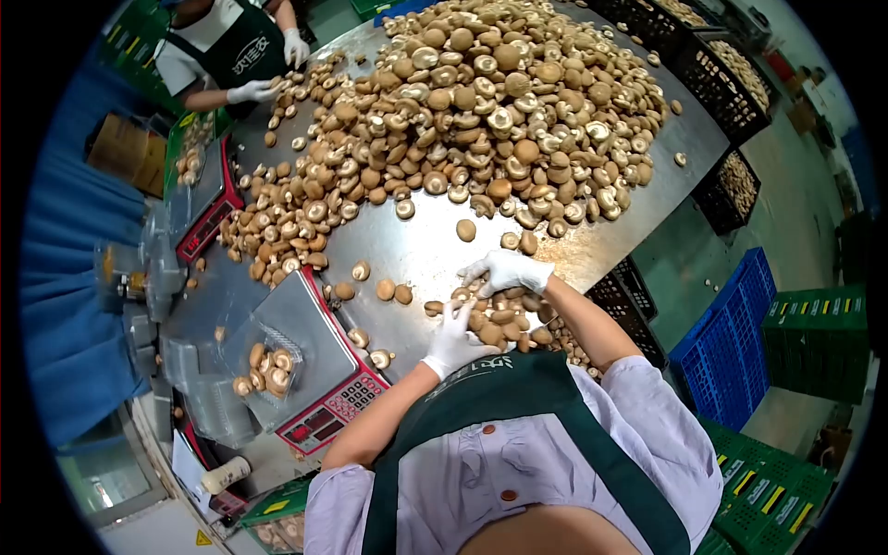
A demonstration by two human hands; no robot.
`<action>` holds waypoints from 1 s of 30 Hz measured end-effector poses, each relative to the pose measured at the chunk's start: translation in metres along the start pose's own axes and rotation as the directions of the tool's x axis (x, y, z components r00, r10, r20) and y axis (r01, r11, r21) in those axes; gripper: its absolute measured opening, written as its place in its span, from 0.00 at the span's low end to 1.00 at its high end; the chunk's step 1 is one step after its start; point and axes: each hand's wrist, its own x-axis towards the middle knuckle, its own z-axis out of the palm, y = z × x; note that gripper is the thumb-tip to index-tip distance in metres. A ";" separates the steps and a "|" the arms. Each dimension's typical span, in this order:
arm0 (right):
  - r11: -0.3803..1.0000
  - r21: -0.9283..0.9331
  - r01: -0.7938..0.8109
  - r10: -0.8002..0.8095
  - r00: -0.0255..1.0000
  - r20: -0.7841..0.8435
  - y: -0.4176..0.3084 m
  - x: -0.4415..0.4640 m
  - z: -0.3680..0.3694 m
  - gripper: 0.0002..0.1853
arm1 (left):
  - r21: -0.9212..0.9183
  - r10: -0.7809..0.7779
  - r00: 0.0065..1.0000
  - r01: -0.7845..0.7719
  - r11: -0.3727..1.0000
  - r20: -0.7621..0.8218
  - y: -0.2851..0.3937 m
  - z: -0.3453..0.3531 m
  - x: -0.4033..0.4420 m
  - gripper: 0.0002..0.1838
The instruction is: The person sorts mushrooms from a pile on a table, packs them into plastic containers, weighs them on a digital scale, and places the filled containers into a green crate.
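Observation:
In the head view a small heap of shiitake mushrooms [499, 319] lies at the table edge in front of my apron. My left hand [453, 344], in a white glove, rests at the heap's left side with its fingers stretched forward and apart. From the far side my right hand [511, 271], also gloved, reaches over the mushrooms, fingers extended to the left and thumb apart. A few mushrooms show between the two hands; neither hand is visibly closed around one. The fingertips are partly hidden among the caps.
A large mushroom pile [499, 102] covers the far table. Left of me, a red-framed scale [324, 370] bears a clear tray [294, 347] with several mushrooms. Another scale [205, 199] stands beyond, near a gloved co-worker [231, 55]. Black crates [731, 79] and a blue pallet [726, 338] stand right.

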 end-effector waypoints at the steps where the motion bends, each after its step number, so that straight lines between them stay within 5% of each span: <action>1: 1.000 -0.002 -0.024 0.024 0.999 -0.027 0.003 -0.011 -0.005 0.24 | -0.014 0.078 0.997 -0.079 0.997 -0.027 0.002 0.007 0.006 0.55; 3: 0.982 -0.024 -0.185 0.184 0.982 -0.043 0.003 -0.040 -0.015 0.24 | -0.079 -0.006 0.980 0.022 0.997 0.200 0.018 0.009 0.019 0.56; 6: 0.991 0.062 -0.116 0.127 0.970 -0.209 0.032 -0.086 -0.013 0.24 | -0.106 0.008 0.913 0.039 0.994 0.408 0.034 0.024 0.038 0.58; 7: 0.961 0.087 -0.261 0.274 0.940 -0.204 0.015 -0.104 -0.017 0.23 | -0.182 0.049 0.906 0.031 0.983 0.420 0.038 0.034 0.042 0.58; 10: 0.951 0.108 -0.289 0.309 0.901 -0.306 0.022 -0.150 -0.017 0.22 | -0.126 0.066 0.813 0.009 0.992 0.578 0.063 0.048 0.058 0.57; 13: 0.892 0.247 -0.379 0.444 0.835 -0.324 0.026 -0.193 -0.022 0.18 | -0.319 0.254 0.742 -0.058 0.946 0.620 0.077 0.074 0.070 0.53; 15: 0.821 0.218 -0.528 0.571 0.757 -0.316 0.040 -0.218 -0.028 0.16 | -0.476 0.520 0.744 -0.308 0.824 0.419 0.073 0.112 0.072 0.51; 18: 0.719 0.067 -0.692 0.647 0.632 -0.427 0.009 -0.236 -0.042 0.15 | -0.598 0.534 0.710 -0.196 0.777 0.460 0.093 0.086 0.080 0.37; 20: 0.777 0.026 -0.628 0.520 0.619 -0.588 0.023 -0.235 -0.042 0.17 | -0.636 0.458 0.775 -0.095 0.766 0.435 0.089 0.053 0.085 0.24; 22: 0.838 0.025 -0.545 0.438 0.644 -0.628 0.011 -0.213 -0.043 0.17 | -0.476 0.365 0.919 -0.257 0.841 0.147 0.059 0.040 0.086 0.21; 24: 0.876 0.047 -0.481 0.406 0.680 -0.610 -0.002 -0.182 -0.041 0.18 | -0.272 0.077 0.997 -0.079 0.959 -0.018 0.030 -0.006 0.086 0.21; 25: 0.886 0.064 -0.460 0.402 0.689 -0.603 -0.008 -0.166 -0.039 0.19 | -0.016 -0.012 0.989 0.010 1.000 -0.148 -0.022 0.001 0.084 0.23; 26: 0.912 -0.065 -0.405 0.265 0.702 -0.661 -0.003 -0.149 -0.032 0.20 | 0.128 0.013 0.899 0.048 0.991 -0.439 -0.030 -0.023 0.082 0.23; 27: 0.917 -0.197 -0.347 0.118 0.707 -0.698 0.001 -0.132 -0.026 0.22 | 0.123 -0.191 0.885 0.265 0.956 -0.424 -0.028 -0.060 0.076 0.24; 28: 0.889 -0.194 -0.414 0.182 0.711 -0.680 -0.007 -0.117 -0.022 0.26 | 0.269 -0.350 0.848 0.473 0.839 -0.398 -0.038 -0.085 0.070 0.28; 29: 0.868 -0.347 -0.356 -0.005 0.693 -0.721 0.013 -0.100 -0.009 0.29 | 0.338 -0.402 0.744 0.624 0.705 -0.534 -0.074 -0.080 0.061 0.32; 30: 0.825 -0.410 -0.388 -0.015 0.710 -0.704 0.004 -0.088 -0.003 0.30 | 0.305 -0.502 0.663 0.724 0.618 -0.555 -0.083 -0.083 0.054 0.34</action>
